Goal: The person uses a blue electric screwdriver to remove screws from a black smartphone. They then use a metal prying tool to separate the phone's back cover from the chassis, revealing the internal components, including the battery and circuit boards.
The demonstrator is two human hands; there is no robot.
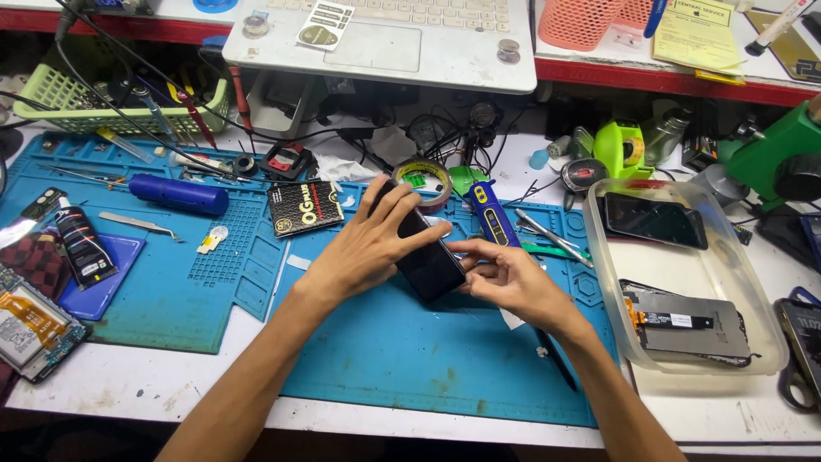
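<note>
A black smartphone lies tilted over the blue work mat in the middle of the bench. My left hand wraps over its upper end, fingers spread across the glass. My right hand pinches the phone's right edge near its lower corner. Just behind my left fingers lies a roll of tape, and a blue and yellow tool lies beside it.
A clear plastic tray on the right holds a phone screen and phone parts. A second blue mat on the left carries a blue screwdriver, a black glue tube and tweezers. A white laptop sits behind.
</note>
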